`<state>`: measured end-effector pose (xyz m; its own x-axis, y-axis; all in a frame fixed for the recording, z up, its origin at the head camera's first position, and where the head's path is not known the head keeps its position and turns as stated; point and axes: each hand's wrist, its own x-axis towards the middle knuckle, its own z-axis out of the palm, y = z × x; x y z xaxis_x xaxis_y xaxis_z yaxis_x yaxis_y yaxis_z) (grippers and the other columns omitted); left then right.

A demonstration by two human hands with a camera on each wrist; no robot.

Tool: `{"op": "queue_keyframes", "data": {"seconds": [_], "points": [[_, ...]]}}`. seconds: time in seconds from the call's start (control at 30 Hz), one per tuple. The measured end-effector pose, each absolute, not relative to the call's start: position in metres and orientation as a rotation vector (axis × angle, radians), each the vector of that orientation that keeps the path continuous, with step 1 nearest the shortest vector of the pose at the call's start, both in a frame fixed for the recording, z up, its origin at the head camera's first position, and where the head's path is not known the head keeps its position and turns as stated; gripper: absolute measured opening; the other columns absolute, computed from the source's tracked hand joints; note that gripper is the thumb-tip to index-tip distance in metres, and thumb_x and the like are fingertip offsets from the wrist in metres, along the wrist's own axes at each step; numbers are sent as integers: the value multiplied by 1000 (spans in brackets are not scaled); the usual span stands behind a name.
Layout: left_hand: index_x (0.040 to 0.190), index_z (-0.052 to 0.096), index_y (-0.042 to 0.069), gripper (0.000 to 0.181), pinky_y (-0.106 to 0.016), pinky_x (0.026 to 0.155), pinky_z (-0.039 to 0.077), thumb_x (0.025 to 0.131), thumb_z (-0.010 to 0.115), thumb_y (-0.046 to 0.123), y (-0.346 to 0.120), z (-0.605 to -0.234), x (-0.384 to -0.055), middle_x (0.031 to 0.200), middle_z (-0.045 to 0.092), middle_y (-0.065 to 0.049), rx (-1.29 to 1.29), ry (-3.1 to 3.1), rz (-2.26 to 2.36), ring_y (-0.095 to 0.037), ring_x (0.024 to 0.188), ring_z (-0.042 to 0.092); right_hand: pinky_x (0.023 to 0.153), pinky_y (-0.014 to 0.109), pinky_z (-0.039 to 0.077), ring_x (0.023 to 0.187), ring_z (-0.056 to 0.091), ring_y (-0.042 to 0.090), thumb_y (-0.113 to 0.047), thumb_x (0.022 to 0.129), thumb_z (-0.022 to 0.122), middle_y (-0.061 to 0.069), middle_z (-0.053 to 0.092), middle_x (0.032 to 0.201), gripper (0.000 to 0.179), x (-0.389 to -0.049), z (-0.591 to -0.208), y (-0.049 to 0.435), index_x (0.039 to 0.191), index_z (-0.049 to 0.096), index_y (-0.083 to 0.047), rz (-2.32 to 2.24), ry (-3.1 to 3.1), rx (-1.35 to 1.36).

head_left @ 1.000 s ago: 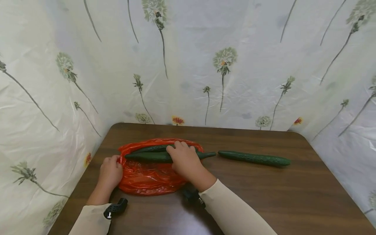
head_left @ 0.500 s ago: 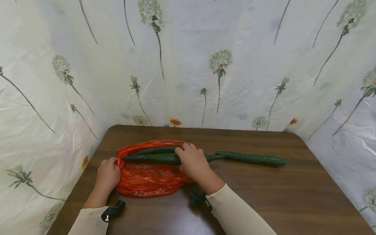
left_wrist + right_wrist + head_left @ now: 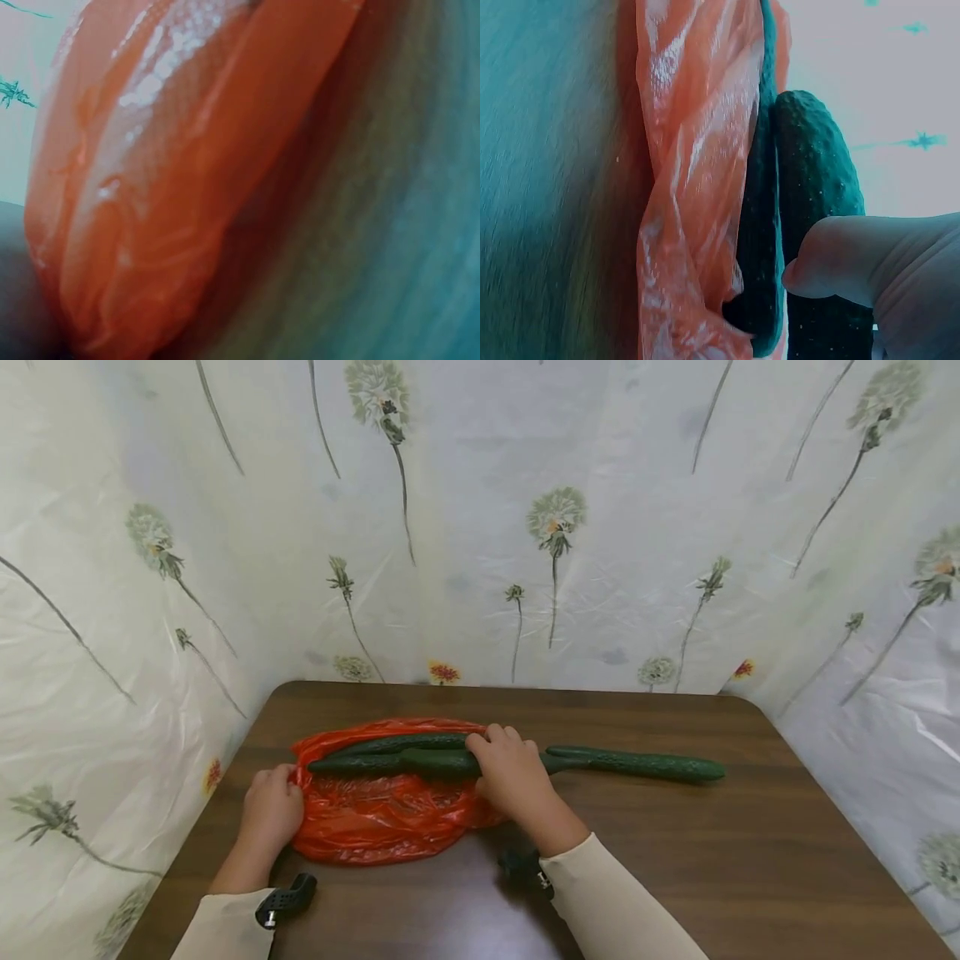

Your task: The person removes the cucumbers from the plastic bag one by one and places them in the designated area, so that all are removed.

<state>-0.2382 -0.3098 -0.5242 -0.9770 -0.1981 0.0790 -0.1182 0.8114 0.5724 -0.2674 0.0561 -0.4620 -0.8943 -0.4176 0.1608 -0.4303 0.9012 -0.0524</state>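
Note:
A thin red plastic bag [image 3: 390, 827] lies spread on the table in the head view, its mouth gaping around dark green cucumbers. My left hand [image 3: 272, 806] holds the bag's left edge; red film [image 3: 157, 172] fills much of the left wrist view. With my right hand [image 3: 517, 777] I grip a cucumber [image 3: 435, 763] by its right part, the thumb [image 3: 825, 259] across it in the right wrist view. Under it, inside the bag, lies another cucumber [image 3: 348, 766], and behind that a bumpy one [image 3: 405, 742]. The right hand's fingertips are partly hidden.
To the right, a single cucumber [image 3: 652, 765] rests on the brown wooden table [image 3: 712, 860]. The gripped cucumber's stem end overlaps its left end in the head view. Behind the table hangs a flower-patterned sheet [image 3: 465, 527].
My right hand has drawn the cucumber rightward, its left end sliding from the bag's left end to mid-bag and uncovering a cucumber beneath. My left hand stays at the bag's edge.

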Motion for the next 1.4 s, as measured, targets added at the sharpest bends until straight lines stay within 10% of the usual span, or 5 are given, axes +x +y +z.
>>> {"op": "queue_keyframes", "data": {"seconds": [1.4], "points": [[139, 54, -12, 44, -70, 104, 40, 102, 40, 8, -310, -521, -236, 132, 49, -40, 237, -2883, -896, -59, 121, 50, 79, 52, 50, 100, 55, 28, -17, 82, 86, 6, 61, 116, 56, -256, -482, 141, 134, 66, -18, 321, -2899, 468]]}}
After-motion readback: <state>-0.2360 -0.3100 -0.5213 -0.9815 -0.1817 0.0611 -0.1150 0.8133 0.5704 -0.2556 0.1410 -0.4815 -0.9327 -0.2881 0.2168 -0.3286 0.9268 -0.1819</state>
